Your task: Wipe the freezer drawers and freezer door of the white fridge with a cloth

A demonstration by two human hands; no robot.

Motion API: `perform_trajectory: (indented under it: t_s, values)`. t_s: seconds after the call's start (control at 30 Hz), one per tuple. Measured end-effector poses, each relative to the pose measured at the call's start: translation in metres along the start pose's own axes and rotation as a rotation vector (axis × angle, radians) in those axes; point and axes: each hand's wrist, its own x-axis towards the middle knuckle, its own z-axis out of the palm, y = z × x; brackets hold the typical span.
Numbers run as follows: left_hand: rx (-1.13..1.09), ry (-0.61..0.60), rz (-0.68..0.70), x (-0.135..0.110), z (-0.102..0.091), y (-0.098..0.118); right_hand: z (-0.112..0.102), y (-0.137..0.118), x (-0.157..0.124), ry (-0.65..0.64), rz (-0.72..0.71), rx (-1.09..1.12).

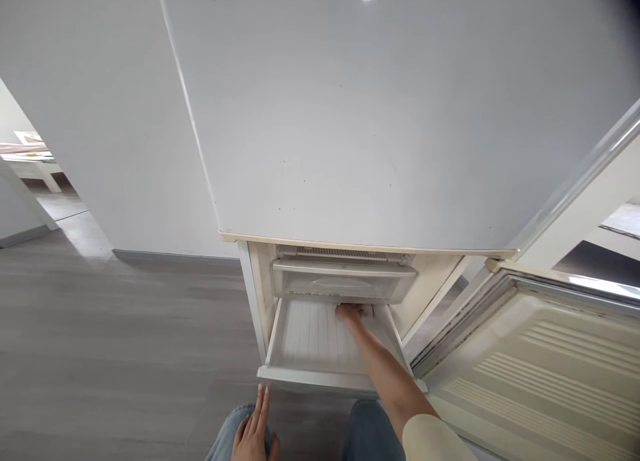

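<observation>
A white lower drawer (320, 379) is pulled out of the open freezer compartment, and its ribbed floor shows. Deep inside it, close under the front of the upper drawer (345, 284), is my right hand (350, 311). Its fingers look curled in toward the drawer floor; whatever they hold, if anything, is too small and hidden to make out. My left hand (253, 431) rests by my left knee with its fingers stretched out, just below the drawer's left front corner. It holds nothing.
The freezer door (540, 367) stands open to the right, its ribbed inner side showing. Above the compartment is the large pale upper door (360, 134). A white wall (125, 127) is at the left, over the grey wood-look floor (125, 341).
</observation>
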Motion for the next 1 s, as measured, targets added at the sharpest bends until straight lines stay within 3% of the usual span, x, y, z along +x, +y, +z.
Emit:
perform_trajectory:
  t_s: [0.17, 0.3, 0.5, 0.6, 0.73, 0.9, 1.0]
  values:
    - [0.017, 0.006, 0.029, 0.001, 0.002, 0.002, 0.011, -0.044, -0.021, -0.168, -0.166, -0.090]
    - [-0.008, -0.091, 0.013, 0.003, -0.001, 0.003, 0.018, -0.074, -0.041, -0.289, -0.352, -0.152]
    - [-0.017, -0.084, 0.047, 0.001, -0.001, 0.003, 0.018, -0.095, -0.067, -0.399, -0.612, -0.219]
    - [-0.006, -0.081, 0.024, 0.000, -0.004, 0.008, 0.015, -0.089, -0.072, -0.417, -0.699, -0.156]
    - [0.011, -0.120, -0.009, 0.000, -0.014, 0.015, 0.010, -0.067, -0.068, -0.383, -0.701, -0.059]
    - [-0.016, -0.164, -0.044, -0.001, -0.021, 0.018, 0.005, -0.030, -0.059, -0.193, -0.640, -0.017]
    - [-0.014, -0.106, -0.034, -0.002, -0.014, 0.016, 0.003, -0.012, -0.055, -0.073, -0.575, 0.000]
